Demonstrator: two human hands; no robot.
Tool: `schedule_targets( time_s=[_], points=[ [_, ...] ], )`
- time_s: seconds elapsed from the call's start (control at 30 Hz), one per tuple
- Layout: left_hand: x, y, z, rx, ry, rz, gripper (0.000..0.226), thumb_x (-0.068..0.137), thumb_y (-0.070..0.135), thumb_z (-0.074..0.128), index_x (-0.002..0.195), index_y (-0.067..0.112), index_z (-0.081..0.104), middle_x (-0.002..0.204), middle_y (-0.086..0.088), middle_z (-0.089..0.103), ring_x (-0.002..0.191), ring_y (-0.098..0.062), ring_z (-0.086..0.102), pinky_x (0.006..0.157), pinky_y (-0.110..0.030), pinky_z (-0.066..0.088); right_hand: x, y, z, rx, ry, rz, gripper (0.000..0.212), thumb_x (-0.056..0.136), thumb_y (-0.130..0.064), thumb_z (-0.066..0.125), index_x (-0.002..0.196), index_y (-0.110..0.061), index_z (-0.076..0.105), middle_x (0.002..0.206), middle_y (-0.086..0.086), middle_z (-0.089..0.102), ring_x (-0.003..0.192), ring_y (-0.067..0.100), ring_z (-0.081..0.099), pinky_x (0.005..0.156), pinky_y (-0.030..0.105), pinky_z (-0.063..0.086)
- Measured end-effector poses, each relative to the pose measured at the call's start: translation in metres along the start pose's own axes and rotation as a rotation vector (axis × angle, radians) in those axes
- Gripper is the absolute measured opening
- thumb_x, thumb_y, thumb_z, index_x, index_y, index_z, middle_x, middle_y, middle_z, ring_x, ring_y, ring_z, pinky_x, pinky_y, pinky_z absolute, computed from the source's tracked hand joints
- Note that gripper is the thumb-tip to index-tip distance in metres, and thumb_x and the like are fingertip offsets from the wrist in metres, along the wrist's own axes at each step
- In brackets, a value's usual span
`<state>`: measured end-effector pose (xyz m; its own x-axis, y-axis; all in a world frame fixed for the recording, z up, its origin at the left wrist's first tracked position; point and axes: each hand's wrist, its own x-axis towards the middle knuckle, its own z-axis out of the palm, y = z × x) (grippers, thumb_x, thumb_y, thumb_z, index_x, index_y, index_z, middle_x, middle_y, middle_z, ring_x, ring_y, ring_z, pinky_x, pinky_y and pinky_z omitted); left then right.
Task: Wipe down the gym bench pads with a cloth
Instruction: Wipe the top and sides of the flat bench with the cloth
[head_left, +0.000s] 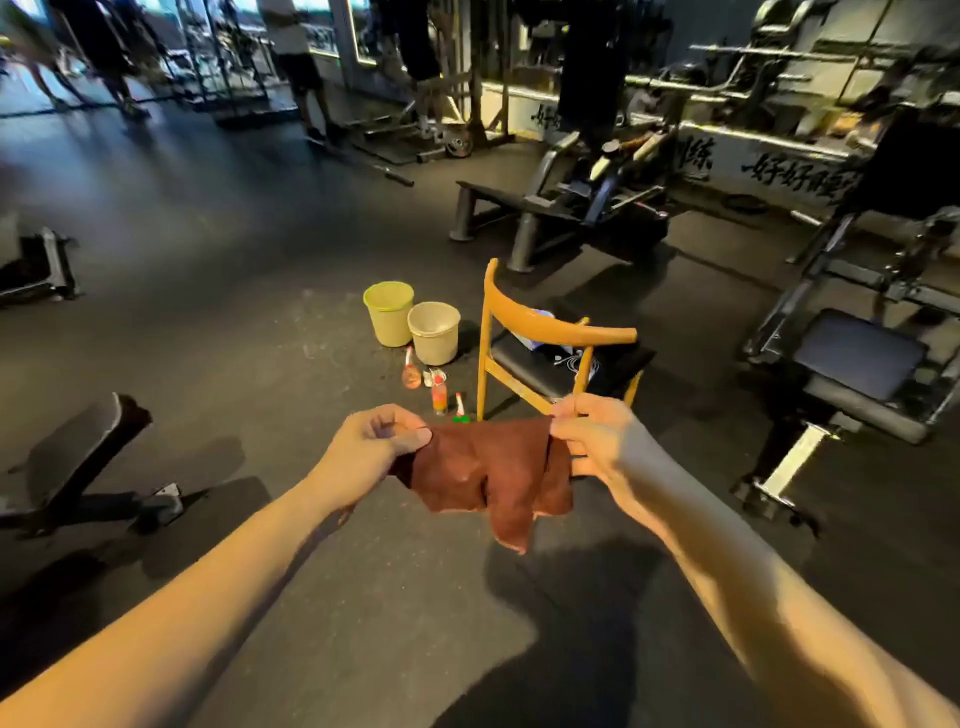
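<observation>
Bench pad (78, 452) at 9 o'clock untouched; left hand (371, 447) and right hand (592, 441) hold the cloth (493, 467) mid-air at centre, fingers (410, 439) pinching its top corners, probably spreading it to wipe; second bench (857, 358) at 3 o'clock.

Dim gym, glowing strip lights at rear, hard floor shadows, blurred background, wide-angle edge bending

rust-brown cloth (493, 467), beige buckets (434, 332), yellow-wood chair (545, 322), dark floor (260, 312)
</observation>
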<state>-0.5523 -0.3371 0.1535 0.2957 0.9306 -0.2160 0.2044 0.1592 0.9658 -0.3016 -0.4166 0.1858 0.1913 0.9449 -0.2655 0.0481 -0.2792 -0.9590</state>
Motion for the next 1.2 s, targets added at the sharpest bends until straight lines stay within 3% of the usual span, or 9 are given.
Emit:
schedule_targets(
  time_s=[0.2, 0.3, 0.43, 0.57, 0.67, 0.8, 0.97, 1.07, 1.2],
  points=[
    [0.031, 0.014, 0.095, 0.097, 0.191, 0.142, 0.028, 0.077, 0.036, 0.087, 0.080, 0.018, 0.066, 0.081, -0.010, 0.069, 0.076, -0.016, 0.064, 0.073, -0.031, 0.050, 0.081, -0.031, -0.057, -0.293, -0.101, -0.080, 0.007, 0.093, -0.011, 0.065, 0.095, -0.009, 0.071, 0.070, 0.009, 0.053, 0.062, 0.019, 0.045, 0.056, 0.032, 0.034],
    [0.052, 0.027, 0.157, 0.093, 0.016, 0.131, 0.035, 0.075, 0.035, 0.090, 0.083, 0.012, 0.065, 0.078, -0.001, 0.068, 0.074, -0.012, 0.064, 0.071, -0.028, 0.050, 0.121, -0.037, -0.070, -0.362, -0.113, -0.116, 0.008, 0.094, -0.014, 0.066, 0.099, -0.015, 0.073, 0.082, 0.005, 0.067, 0.071, 0.015, 0.057, 0.065, 0.031, 0.044],
    [0.119, 0.028, 0.196, 0.165, 0.045, 0.092, 0.017, 0.076, 0.024, 0.077, 0.079, 0.018, 0.062, 0.074, 0.003, 0.072, 0.074, -0.018, 0.069, 0.076, -0.040, 0.054, 0.182, -0.038, -0.108, -0.411, -0.112, -0.116, 0.010, 0.096, -0.010, 0.063, 0.100, -0.011, 0.072, 0.081, 0.004, 0.063, 0.071, 0.013, 0.056, 0.063, 0.026, 0.042],
    [0.184, 0.037, 0.201, -0.007, 0.076, -0.002, 0.019, 0.093, -0.004, 0.064, 0.077, 0.007, 0.066, 0.064, -0.001, 0.069, 0.055, -0.011, 0.060, 0.053, -0.022, 0.045, 0.244, -0.041, -0.162, -0.439, -0.089, -0.094, 0.011, 0.096, -0.012, 0.064, 0.096, -0.010, 0.075, 0.081, 0.003, 0.064, 0.076, 0.013, 0.057, 0.068, 0.025, 0.043],
    [0.223, 0.044, 0.196, -0.139, 0.164, -0.034, 0.014, 0.095, 0.004, 0.067, 0.083, 0.007, 0.070, 0.071, -0.001, 0.070, 0.060, -0.005, 0.061, 0.055, -0.015, 0.044, 0.286, -0.041, -0.199, -0.467, -0.143, -0.109, 0.013, 0.095, -0.016, 0.068, 0.087, -0.014, 0.078, 0.079, -0.002, 0.067, 0.074, 0.008, 0.059, 0.069, 0.024, 0.043],
    [0.280, 0.046, 0.201, -0.200, 0.239, -0.094, 0.021, 0.097, 0.017, 0.067, 0.087, -0.001, 0.071, 0.074, -0.005, 0.066, 0.070, -0.015, 0.059, 0.063, -0.026, 0.042, 0.336, -0.053, -0.252, -0.493, -0.382, -0.064, 0.010, 0.090, -0.017, 0.075, 0.080, -0.016, 0.079, 0.072, -0.007, 0.072, 0.069, 0.001, 0.063, 0.065, 0.014, 0.045],
    [0.318, 0.031, 0.227, -0.188, 0.222, -0.224, 0.029, 0.098, 0.022, 0.068, 0.096, -0.006, 0.069, 0.073, -0.010, 0.065, 0.071, -0.023, 0.058, 0.065, -0.030, 0.044, 0.418, -0.046, -0.317, -0.616, -0.523, 0.025, 0.012, 0.090, -0.005, 0.072, 0.079, -0.010, 0.076, 0.076, 0.002, 0.066, 0.073, 0.018, 0.060, 0.074, 0.036, 0.052],
    [0.337, 0.036, 0.257, -0.069, 0.151, -0.262, 0.022, 0.099, 0.016, 0.065, 0.099, -0.005, 0.069, 0.067, -0.011, 0.068, 0.057, -0.019, 0.062, 0.050, -0.024, 0.046, 0.473, -0.032, -0.318, -0.598, -0.653, 0.022, 0.005, 0.088, -0.009, 0.075, 0.092, -0.013, 0.074, 0.087, 0.001, 0.070, 0.083, 0.017, 0.064, 0.077, 0.026, 0.051],
    [0.368, 0.065, 0.286, -0.005, 0.204, -0.261, 0.015, 0.098, 0.018, 0.066, 0.098, 0.003, 0.071, 0.069, -0.003, 0.066, 0.061, -0.013, 0.062, 0.051, -0.019, 0.047, 0.523, 0.007, -0.272, -0.706, -1.036, -0.010, 0.066, 0.079, -0.024, 0.086, 0.137, -0.034, 0.057, 0.126, -0.017, 0.058, 0.119, 0.004, 0.056, 0.096, 0.023, 0.049]
  ],
)
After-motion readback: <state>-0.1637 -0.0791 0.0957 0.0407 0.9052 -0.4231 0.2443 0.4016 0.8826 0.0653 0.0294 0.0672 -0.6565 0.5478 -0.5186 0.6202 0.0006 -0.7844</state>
